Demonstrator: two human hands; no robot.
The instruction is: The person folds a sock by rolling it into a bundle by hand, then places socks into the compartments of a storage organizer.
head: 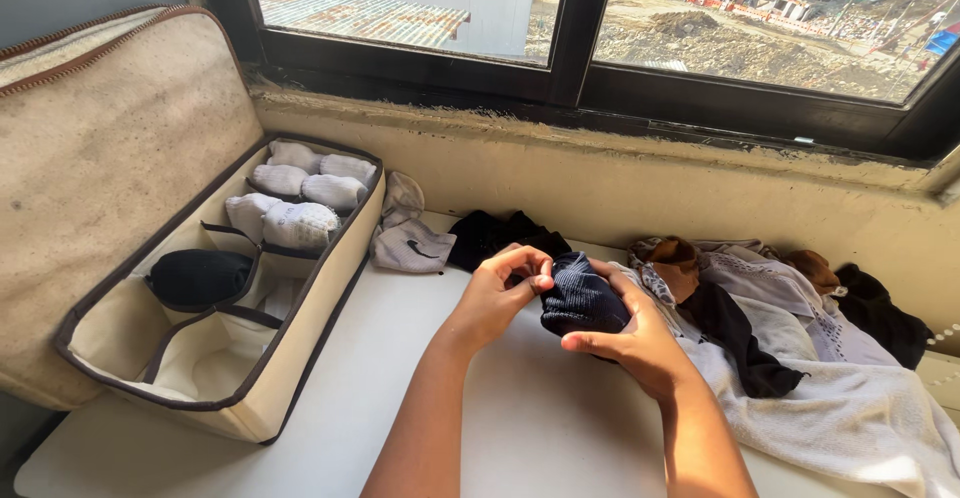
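Observation:
Both my hands hold a dark navy ribbed sock bundle (582, 298) above the white table (540, 418). My left hand (500, 293) pinches its upper left edge with thumb and fingers. My right hand (640, 343) cups it from below and the right. To the left stands an open beige fabric organiser (300, 348) with divided compartments. Its far compartments hold several rolled white socks (300, 223), and a middle one holds a rolled black sock (198, 276).
A grey sock (410, 243) and a black garment (490, 236) lie by the wall behind my hands. A heap of loose socks and white cloth (800, 358) fills the table's right side. The organiser's lid (100, 158) leans upright at left. A window runs above.

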